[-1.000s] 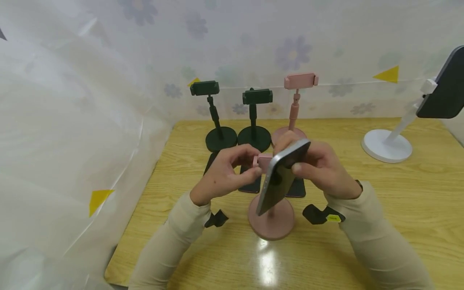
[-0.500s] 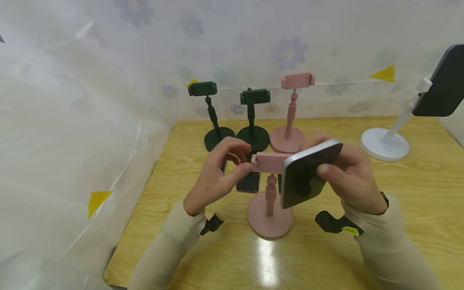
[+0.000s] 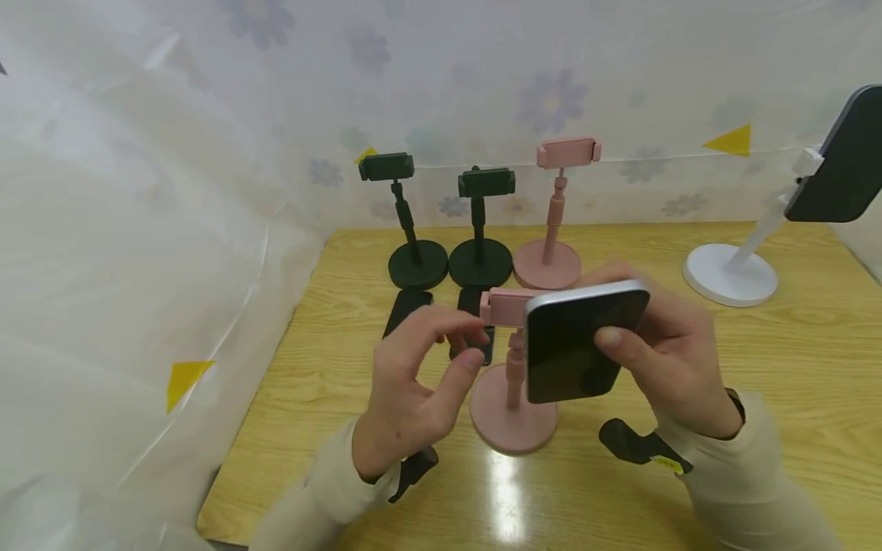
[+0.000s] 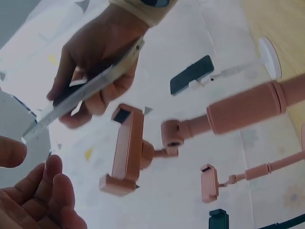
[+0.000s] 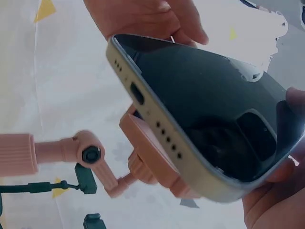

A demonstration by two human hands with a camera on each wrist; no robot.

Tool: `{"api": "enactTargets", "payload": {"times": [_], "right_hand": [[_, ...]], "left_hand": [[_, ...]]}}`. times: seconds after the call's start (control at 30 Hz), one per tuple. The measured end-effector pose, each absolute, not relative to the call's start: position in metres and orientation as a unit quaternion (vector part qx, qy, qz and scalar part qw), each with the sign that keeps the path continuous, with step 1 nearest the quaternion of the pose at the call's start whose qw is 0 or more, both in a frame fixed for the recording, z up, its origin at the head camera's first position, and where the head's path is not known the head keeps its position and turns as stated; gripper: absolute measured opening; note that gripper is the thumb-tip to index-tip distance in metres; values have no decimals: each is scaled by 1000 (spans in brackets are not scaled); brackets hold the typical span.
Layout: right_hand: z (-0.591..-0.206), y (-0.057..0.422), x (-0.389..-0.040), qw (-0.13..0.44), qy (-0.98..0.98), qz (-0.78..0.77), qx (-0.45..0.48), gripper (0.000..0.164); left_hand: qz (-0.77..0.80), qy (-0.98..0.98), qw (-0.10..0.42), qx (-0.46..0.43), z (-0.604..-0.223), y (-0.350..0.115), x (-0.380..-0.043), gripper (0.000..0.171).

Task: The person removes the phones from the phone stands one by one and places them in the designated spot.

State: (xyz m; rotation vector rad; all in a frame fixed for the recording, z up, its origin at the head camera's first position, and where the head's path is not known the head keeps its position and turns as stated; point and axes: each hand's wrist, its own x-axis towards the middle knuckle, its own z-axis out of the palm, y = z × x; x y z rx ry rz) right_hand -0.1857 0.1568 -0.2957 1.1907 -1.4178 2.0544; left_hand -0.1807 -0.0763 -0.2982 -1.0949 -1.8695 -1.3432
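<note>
My right hand (image 3: 678,363) grips a smartphone (image 3: 561,348) by its right side, thumb on the dark screen and fingers behind. The phone has a pale metal edge and is tilted. Behind it stands a pink phone stand (image 3: 513,425), whose clamp (image 4: 127,150) holds nothing; the phone covers the clamp's right part in the head view. Beside the clamp's left end is my left hand (image 3: 413,383), fingers and thumb bent loosely and apart, with nothing held. In the left wrist view the phone's far edge comes close to the left thumb; whether they touch I cannot tell.
Two dark green stands (image 3: 480,264) and another pink stand (image 3: 547,264) line the back. Dark phones (image 3: 406,310) lie flat before them, partly hidden. At right, a white stand (image 3: 730,275) bears a phone (image 3: 837,164). Plastic sheeting (image 3: 172,229) borders the wooden table (image 3: 792,398).
My right hand has drawn the phone rightward off the pink clamp and turned its screen more toward me. My left hand has come away from the clamp's left end, lower and nearer.
</note>
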Motion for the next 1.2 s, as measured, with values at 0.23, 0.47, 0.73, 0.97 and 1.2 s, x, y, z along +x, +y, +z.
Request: {"api": "enactTargets", "payload": {"times": [0.23, 0.47, 0.73, 0.97, 1.2], "right_hand": [[-297, 147, -184, 198, -472, 719, 471, 23], [-298, 142, -183, 185, -483, 687, 510, 25], [-302, 161, -186, 153, -435, 748, 477, 25], [-325, 182, -201, 164, -502, 762, 376, 23], [-349, 191, -220, 63, -742, 594, 306, 39]], "left_hand": [[-474, -709, 265, -450, -299, -64, -169, 25], [-464, -705, 259, -469, -304, -54, -166, 18], [-506, -693, 238, -456, -302, -66, -164, 19], [-532, -691, 261, -415, -297, -86, -164, 17], [-531, -705, 292, -368, -297, -97, -165, 23]]}}
